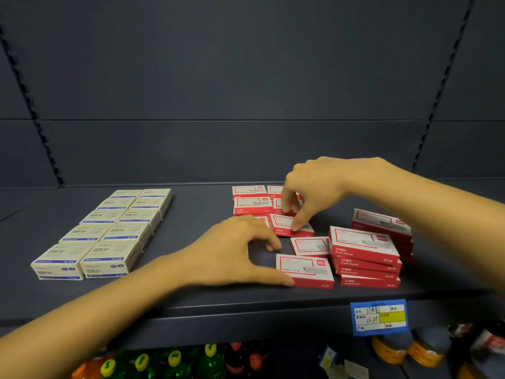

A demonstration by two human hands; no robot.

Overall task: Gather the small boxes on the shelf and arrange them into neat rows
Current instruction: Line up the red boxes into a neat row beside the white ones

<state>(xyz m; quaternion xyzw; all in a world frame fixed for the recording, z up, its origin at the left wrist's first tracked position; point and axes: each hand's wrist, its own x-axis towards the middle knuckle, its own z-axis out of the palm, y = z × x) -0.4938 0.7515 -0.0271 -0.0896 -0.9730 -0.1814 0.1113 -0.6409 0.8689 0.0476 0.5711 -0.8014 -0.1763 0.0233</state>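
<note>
Small red staple boxes lie on the dark shelf (207, 299). Several sit in two columns at the back (251, 205). My right hand (314, 187) hovers over them, its fingertips pressing on one red box (284, 224) in the right column. My left hand (235, 250) rests flat on the shelf, fingers spread, its thumb touching the side of a loose red box (306, 270). Another loose box (310, 246) lies just behind that one. A stack of red boxes (364, 255) stands to the right, with a second stack (382, 224) behind it.
Cream boxes with blue print (106, 232) stand in two tidy columns on the shelf's left. A blue and yellow price tag (379, 317) hangs on the front edge. Bottles with yellow and red caps (175, 359) and jars (420, 351) fill the shelf below.
</note>
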